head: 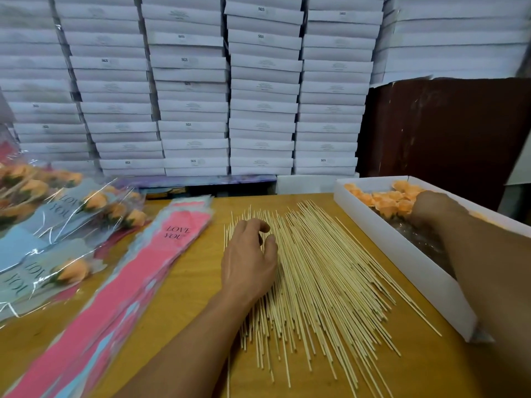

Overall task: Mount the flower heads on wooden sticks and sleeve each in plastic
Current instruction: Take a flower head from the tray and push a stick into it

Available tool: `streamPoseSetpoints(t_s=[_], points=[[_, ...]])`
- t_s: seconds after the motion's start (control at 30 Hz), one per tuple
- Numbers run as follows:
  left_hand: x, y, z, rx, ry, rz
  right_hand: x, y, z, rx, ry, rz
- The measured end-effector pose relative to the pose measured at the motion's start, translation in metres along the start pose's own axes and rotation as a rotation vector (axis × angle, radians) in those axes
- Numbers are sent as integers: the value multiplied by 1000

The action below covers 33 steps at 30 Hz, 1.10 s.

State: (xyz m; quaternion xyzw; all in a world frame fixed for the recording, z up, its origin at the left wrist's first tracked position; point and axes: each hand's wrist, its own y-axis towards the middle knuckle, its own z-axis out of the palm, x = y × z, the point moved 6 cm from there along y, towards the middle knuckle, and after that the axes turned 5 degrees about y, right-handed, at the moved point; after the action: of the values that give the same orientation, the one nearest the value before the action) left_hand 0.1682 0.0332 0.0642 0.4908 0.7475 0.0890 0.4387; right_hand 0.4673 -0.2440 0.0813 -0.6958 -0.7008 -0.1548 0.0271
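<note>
A wide pile of thin wooden sticks [324,271] lies on the yellow table [195,271]. My left hand [250,259] rests on the pile's left side, its fingers curled onto the sticks; whether they pinch one is unclear. My right hand [431,206] reaches into a white box [402,248] at the right, among orange flower heads [385,201]; its fingers are hidden. A stack of pink plastic sleeves [138,274] printed "LOVE YOU" lies left of the sticks. Sleeved orange flowers [71,225] are heaped at the far left.
Stacks of flat white cartons [258,87] form a wall behind the table. A dark red panel [448,133] stands at the back right. Crumpled clear plastic [419,237] lines the box's near part.
</note>
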Motion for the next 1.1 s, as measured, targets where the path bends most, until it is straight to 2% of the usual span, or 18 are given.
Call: streamPoseSetpoints(t_s=[0.2, 0.37, 0.47, 0.6, 0.77, 0.83, 0.9, 0.97, 1.03, 1.1], points=[[0, -1, 0, -1, -15, 20, 9, -10, -40, -125, 148, 21], [-2, 0, -1, 7, -84, 7, 69, -69, -79, -89, 373, -221], [-4, 0, -2, 21, -155, 22, 112, -126, -72, 76, 480, -385], [-7, -2, 1, 81, -250, 43, 160, -179, -37, 257, 450, -560], [-3, -2, 7, 150, -323, 61, 185, -201, -3, 348, 553, -618], [1, -1, 7, 134, -287, 32, 182, -201, 10, 467, 696, -626], [5, 1, 7, 102, -295, -39, 175, -199, 17, 601, 905, -553], [10, 3, 8, 93, -347, -140, 165, -190, 19, 533, 985, -469], [13, 4, 10, 102, -424, -229, 159, -184, 18, 315, 749, -488], [16, 3, 9, 114, -513, -290, 161, -190, 23, 231, 492, -538]])
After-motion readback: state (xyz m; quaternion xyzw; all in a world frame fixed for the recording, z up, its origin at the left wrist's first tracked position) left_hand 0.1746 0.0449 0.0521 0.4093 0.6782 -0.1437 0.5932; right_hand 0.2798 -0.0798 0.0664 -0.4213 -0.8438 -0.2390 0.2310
